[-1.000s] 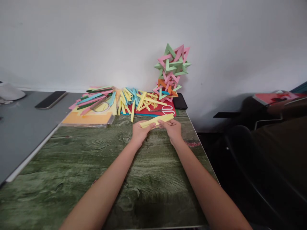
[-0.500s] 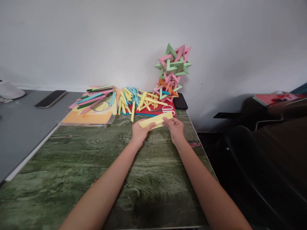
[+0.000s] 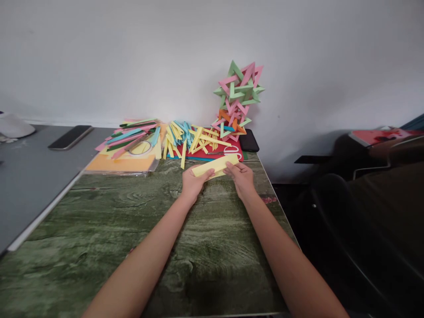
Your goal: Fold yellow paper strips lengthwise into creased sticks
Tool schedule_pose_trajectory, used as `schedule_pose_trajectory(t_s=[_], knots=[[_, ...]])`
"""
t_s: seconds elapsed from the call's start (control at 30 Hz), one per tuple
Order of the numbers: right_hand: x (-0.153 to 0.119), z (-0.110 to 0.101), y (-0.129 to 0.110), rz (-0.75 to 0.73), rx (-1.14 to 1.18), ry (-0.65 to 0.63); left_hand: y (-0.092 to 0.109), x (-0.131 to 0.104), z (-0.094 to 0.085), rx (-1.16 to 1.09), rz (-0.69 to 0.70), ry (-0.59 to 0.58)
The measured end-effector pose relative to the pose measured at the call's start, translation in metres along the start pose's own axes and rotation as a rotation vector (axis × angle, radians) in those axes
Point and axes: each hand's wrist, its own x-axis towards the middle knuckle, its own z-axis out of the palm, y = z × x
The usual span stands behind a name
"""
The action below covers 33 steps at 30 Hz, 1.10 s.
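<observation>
A folded yellow paper strip is held between my two hands above the green wood-patterned table. My left hand grips its left part, thumb on top. On the right part, my right hand pinches the paper near its lower edge. Just beyond the hands, white-handled scissors lie on red paper. Yellow strips and light blue strips are piled behind and to the left of the held paper.
Coloured strips and orange paper lie at the back left. Paper stars stand against the wall, beside a black phone. Another phone rests on the grey surface. A black chair is at right.
</observation>
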Motion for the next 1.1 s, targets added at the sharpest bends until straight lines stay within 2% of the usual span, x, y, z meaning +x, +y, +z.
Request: schedule_pose_trajectory(t_s=[0.23, 0.53, 0.7, 1.0, 1.1], knots=[[0.004, -0.003, 0.0, -0.035, 0.048, 0.068, 0.003, -0.001, 0.001, -0.007, -0.001, -0.013], [0.009, -0.01, -0.004, -0.051, 0.158, 0.277, 0.004, -0.001, -0.004, -0.025, -0.046, -0.11], [0.014, -0.016, -0.004, -0.138, 0.179, 0.401, 0.001, 0.0, -0.006, -0.051, -0.055, -0.09], [0.014, -0.021, -0.011, -0.063, 0.212, 0.31, -0.005, 0.006, -0.005, -0.066, 0.068, -0.006], [0.013, -0.022, -0.016, 0.061, 0.18, 0.117, -0.004, 0.006, -0.006, -0.031, 0.086, -0.009]])
